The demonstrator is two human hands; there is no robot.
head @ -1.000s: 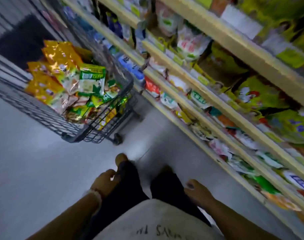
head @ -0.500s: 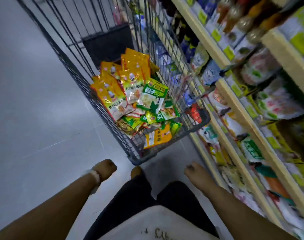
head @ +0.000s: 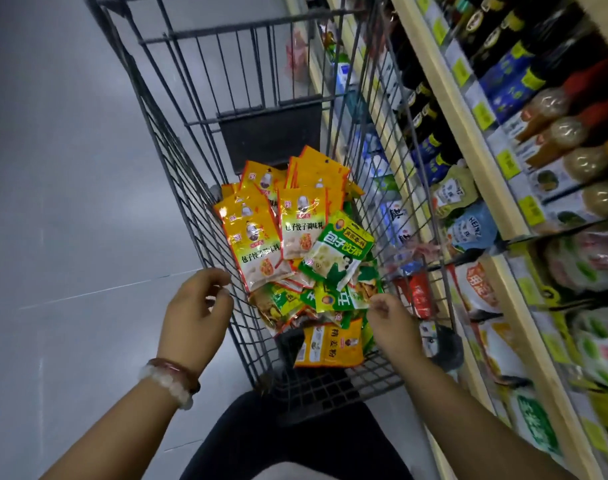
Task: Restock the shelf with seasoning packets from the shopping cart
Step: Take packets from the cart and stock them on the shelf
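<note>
Both hands have risen from beside the legs to the near end of the shopping cart (head: 177, 188), which now fills the middle of the frame. From the head camera, the left hand (head: 195, 306) sits at centre left, fingers loosely curled and touching the cart's wire side, holding nothing. Just right of centre, the right hand (head: 387, 315) reaches into the basket, its fingers curled at the edge of the green packets; whether it grips one I cannot tell. Seasoning packets (head: 295, 251), yellow and green, lie heaped inside the cart. Along the right edge runs the shelf (head: 468, 119) of bottles and pouches.
</note>
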